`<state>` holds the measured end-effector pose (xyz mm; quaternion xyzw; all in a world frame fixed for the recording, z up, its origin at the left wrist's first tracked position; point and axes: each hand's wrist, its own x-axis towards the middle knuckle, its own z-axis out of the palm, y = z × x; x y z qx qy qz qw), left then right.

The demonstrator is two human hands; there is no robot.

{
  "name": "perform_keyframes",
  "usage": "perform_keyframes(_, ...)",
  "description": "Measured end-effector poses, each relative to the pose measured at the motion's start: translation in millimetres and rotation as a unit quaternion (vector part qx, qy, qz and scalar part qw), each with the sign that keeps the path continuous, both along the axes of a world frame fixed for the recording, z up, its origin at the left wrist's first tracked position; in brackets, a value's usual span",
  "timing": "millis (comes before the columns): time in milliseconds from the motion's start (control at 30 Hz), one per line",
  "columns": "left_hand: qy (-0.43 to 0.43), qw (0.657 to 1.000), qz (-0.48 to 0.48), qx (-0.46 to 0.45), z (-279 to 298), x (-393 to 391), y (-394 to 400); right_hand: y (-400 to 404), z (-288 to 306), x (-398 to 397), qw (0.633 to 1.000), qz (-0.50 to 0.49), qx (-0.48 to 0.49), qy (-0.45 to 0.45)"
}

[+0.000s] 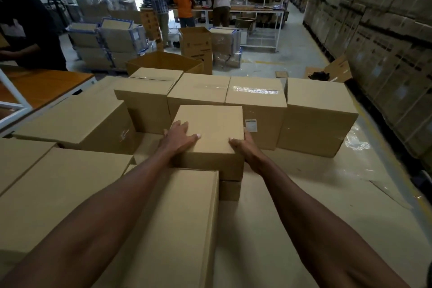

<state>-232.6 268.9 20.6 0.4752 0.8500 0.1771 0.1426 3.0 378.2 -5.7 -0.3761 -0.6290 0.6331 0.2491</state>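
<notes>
A plain cardboard box [210,128] sits in the middle of a cluster of similar boxes, held between both my hands. My left hand [178,139] grips its near-left corner, with the thumb across the top and the fingers along the left edge. My right hand [245,147] grips the near-right corner, thumb on top and fingers round the right side. Beneath the box, part of another carton [230,190] shows. I cannot tell whether the held box rests on it or is lifted.
Sealed cartons [254,100] stand in a row behind, more cartons [70,121] lie to the left, and a long one [177,229] is in front. Stacked boxes [385,30] wall the right side. A person [28,30] stands at the left table; three others [184,0] work at a far bench.
</notes>
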Motion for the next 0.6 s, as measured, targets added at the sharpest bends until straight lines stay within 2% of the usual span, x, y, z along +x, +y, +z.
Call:
perform_keyframes(333,0.009,0.996,0.093,-0.014,5,-130,-60,-28,6,-139,0.989,0.130,-0.044,-0.049)
perform_keyframes(433,0.020,0.993,0.116,-0.026,5,-145,-70,-37,3,-163,0.981,0.174,-0.051,-0.064)
perform_keyframes(600,0.087,0.991,0.105,-0.013,7,-140,-69,-39,3,-166,0.979,0.189,-0.037,-0.067)
